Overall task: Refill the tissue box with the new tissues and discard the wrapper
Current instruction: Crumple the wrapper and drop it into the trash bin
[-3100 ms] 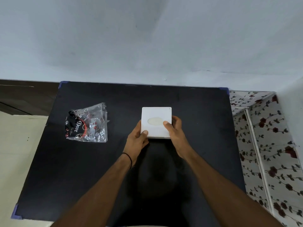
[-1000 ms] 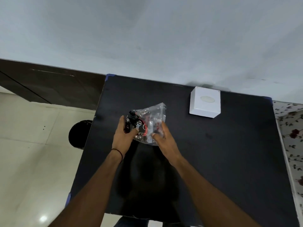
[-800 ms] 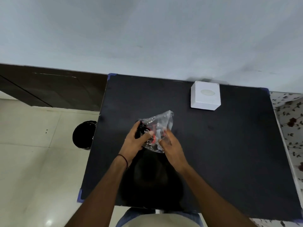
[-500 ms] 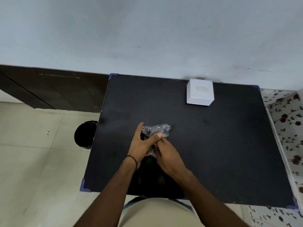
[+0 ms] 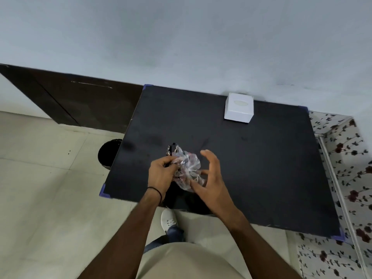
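Two hands were noted over the table (image 5: 261, 168): wrapper (image 5: 187, 170), judged light, soft, slippery, best gripped bunched, was pinched in the left hand (image 5: 161, 174); right hand (image 5: 211, 178) was spread beside it.

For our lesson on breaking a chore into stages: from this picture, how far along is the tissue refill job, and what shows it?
Done, apparently: the white tissue box sits closed at the table's far edge. In hand: the left hand clutches the crumpled clear wrapper, with the right hand open beside it. Left: discarding the wrapper, probably into the black bin on the floor left of the table.
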